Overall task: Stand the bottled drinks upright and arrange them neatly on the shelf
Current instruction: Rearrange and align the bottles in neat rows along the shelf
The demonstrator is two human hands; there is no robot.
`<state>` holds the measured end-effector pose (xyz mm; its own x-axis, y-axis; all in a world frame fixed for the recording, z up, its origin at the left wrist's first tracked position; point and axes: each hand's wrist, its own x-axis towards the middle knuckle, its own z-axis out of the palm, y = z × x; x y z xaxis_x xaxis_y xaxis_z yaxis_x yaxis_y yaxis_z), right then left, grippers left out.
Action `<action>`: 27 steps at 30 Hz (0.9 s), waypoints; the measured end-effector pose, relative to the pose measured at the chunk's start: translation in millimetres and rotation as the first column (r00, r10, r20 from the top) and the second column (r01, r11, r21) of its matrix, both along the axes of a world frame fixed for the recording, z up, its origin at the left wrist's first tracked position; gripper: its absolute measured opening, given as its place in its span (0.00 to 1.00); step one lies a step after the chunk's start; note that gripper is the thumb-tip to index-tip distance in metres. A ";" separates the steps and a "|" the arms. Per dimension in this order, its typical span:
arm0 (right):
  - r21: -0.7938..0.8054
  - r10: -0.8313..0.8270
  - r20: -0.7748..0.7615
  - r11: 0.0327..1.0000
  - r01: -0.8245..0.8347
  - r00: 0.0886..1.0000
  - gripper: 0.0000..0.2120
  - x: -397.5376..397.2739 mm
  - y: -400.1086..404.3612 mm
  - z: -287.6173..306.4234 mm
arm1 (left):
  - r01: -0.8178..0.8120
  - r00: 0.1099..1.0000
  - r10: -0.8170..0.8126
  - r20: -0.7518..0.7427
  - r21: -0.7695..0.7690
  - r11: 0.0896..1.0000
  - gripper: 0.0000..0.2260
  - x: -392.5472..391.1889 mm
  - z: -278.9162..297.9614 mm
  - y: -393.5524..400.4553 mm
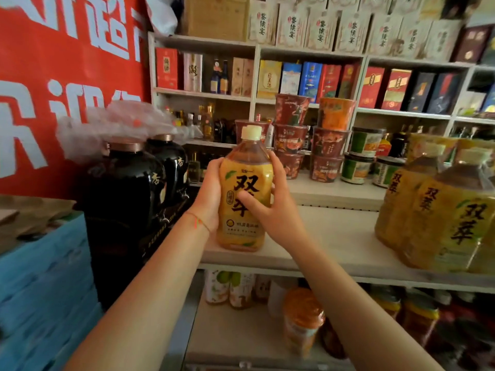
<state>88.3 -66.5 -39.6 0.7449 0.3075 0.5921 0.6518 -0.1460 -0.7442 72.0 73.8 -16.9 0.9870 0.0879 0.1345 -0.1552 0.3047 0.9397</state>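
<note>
Amber tea bottle (245,191), one, stands upright near the front left of the pale shelf (334,236), long axis vertical, cream cap up, label facing the viewer. Two hands grasp it: left hand (211,194) wraps its left side, right hand (270,210) its right. Right of the bottle, a shrink-wrapped pack of matching bottles (439,210). Behind it, stacked noodle cups (310,140); left, two black jars (139,188).

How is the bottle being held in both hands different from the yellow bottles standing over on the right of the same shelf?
The held bottle stands alone near the shelf's left end; the right-hand bottles crowd together in a group. The left hand and right hand grip the held bottle, while nothing touches the right-hand bottles. The held bottle's cream cap shows; theirs are blurred. Both are upright and share the same yellow label with black characters.
</note>
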 end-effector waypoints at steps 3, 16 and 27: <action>0.037 -0.051 0.012 0.998 0.051 0.999 0.44 -4.8 -9.9 -2.6 | -0.001 1.000 0.001 -0.008 0.010 1.000 0.31 1.3 -3.2 -13.6; -0.148 -0.357 0.314 0.897 0.416 0.880 0.42 -17.7 -137.3 4.4 | 0.108 0.993 -0.107 -0.044 0.044 0.993 0.34 7.6 -2.3 -144.1; -0.204 -0.371 0.794 0.586 0.785 0.483 0.32 0.2 -256.5 6.7 | -0.077 0.997 0.076 0.025 0.055 0.996 0.30 23.3 -3.8 -259.1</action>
